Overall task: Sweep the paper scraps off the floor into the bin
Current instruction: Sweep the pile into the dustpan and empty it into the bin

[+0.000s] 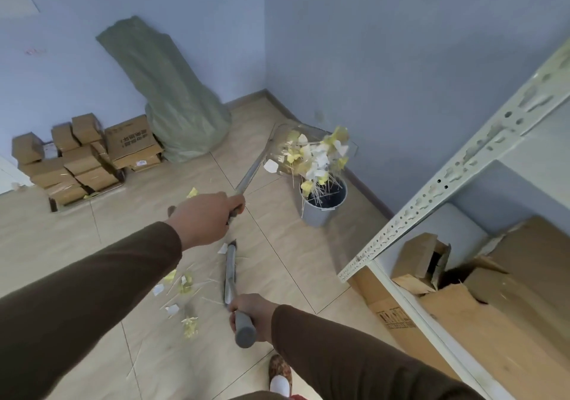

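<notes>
Above grey bin (324,205): yellow-white scraps (314,159) tumbling; left hand (205,214) grips dustpan handle (249,174), right hand (253,316) grips broom (230,273).

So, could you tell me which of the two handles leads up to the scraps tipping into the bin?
The handle in the left hand; the right hand's handle points down at the floor.

Soft, even daylight around me, faint shadows; scraps (311,156) above the bin (324,205) smear with motion blur, and edges bow wide-angle.
</notes>
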Demonstrator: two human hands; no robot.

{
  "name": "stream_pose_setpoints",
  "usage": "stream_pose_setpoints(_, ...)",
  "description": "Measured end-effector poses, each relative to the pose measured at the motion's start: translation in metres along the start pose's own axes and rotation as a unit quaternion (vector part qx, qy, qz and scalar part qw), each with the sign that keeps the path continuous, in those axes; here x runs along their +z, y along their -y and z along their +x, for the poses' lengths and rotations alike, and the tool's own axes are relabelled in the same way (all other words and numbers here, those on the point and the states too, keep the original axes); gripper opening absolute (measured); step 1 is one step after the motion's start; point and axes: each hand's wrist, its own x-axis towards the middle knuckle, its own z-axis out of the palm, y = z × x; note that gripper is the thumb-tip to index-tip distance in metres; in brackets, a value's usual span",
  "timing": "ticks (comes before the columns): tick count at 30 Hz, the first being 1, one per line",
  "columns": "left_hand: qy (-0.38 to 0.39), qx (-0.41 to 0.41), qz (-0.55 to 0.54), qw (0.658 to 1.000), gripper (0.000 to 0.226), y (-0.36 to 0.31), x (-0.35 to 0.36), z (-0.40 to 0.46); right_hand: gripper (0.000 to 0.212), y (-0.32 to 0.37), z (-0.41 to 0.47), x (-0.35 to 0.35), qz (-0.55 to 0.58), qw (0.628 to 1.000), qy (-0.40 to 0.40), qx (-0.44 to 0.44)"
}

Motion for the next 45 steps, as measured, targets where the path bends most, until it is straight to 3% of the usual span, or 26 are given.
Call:
stream_pose_setpoints(5,0.045,0.039,0.155,0.986,0.042,-0.015,0.013,0.006,0.023,0.0,0.002,-0.011,-0.001,1.0,0.006,0.006)
stream_pose_setpoints(10,0.082,0.071,0.242,0.964,0.052,-0.017,0.021,0.003,0.012,0.003,0.0,-0.016,-0.017,1.0,0.01,0.01)
stream_pose_setpoints(16,0.074,0.084,0.248,0.962,0.043,-0.019,0.022,-0.001,0.009,0.008,-0.005,-0.02,-0.032,0.999,0.004,0.011)
stream_pose_setpoints(23,0.054,0.054,0.221,0.972,0.052,-0.011,0.032,-0.011,0.025,0.016,-0.014,-0.022,-0.059,0.998,0.003,0.01)
stream_pose_setpoints(27,0.023,0.015,0.154,0.988,0.044,0.0,0.031,-0.015,0.029,0.019,-0.022,-0.018,-0.055,0.998,0.01,0.01)
stream_pose_setpoints(33,-0.055,-0.094,-0.048,0.993,0.032,0.035,0.002,-0.014,0.011,0.032,-0.042,-0.025,0.006,0.999,0.03,0.029)
stream_pose_setpoints(38,-0.089,-0.19,-0.218,0.953,0.033,0.085,-0.029,-0.017,0.007,0.056,-0.055,-0.024,0.032,0.998,0.043,0.014)
stream_pose_setpoints(42,-0.087,-0.278,-0.366,0.884,0.031,0.141,-0.036,-0.026,0.007,0.081,-0.059,-0.02,-0.029,0.999,0.023,-0.014)
stream_pose_setpoints(45,-0.086,-0.323,-0.416,0.846,0.028,0.183,-0.035,-0.032,0.004,0.11,-0.05,-0.008,-0.085,0.995,-0.002,-0.047)
